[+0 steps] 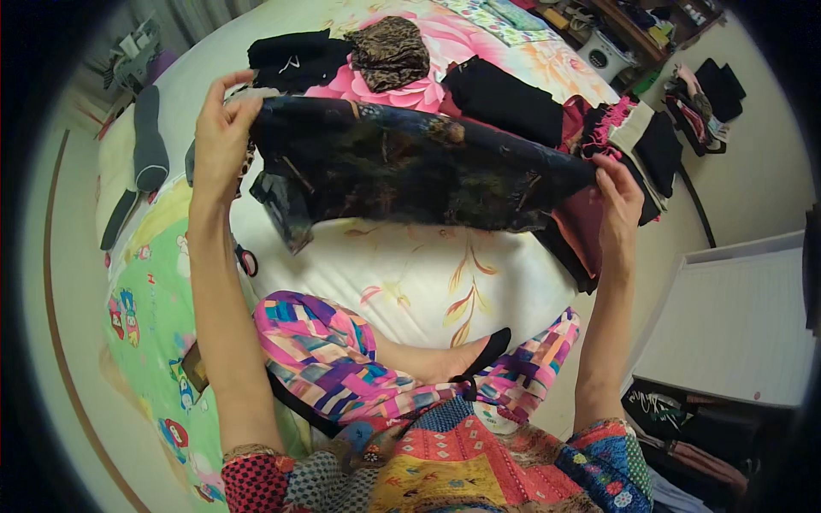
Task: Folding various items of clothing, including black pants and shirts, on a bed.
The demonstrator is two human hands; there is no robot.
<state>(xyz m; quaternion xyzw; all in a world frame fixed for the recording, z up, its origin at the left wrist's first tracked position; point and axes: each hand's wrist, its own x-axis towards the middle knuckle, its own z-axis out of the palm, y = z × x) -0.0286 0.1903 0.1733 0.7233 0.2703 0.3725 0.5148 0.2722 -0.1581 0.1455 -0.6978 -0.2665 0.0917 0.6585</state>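
Observation:
A dark patterned garment (410,167) is stretched out sideways above the bed, held at its two upper corners. My left hand (221,131) pinches the left corner between thumb and fingers. At the other end, my right hand (617,192) grips the right corner. A loose dark flap of the cloth hangs down at the left. Behind it lie a folded black garment (295,61), a leopard-print cloth (390,54) and a folded black piece (503,99). The lower edge of the cloth hangs above the white floral bedsheet (397,276).
Scissors (247,261) with dark and red handles lie by my left forearm. A green cartoon-print cloth (154,346) covers the bed's left side. Folded clothes with pink fringe (612,125) are stacked at the right. A white drawer or lid (725,327) stands beside the bed.

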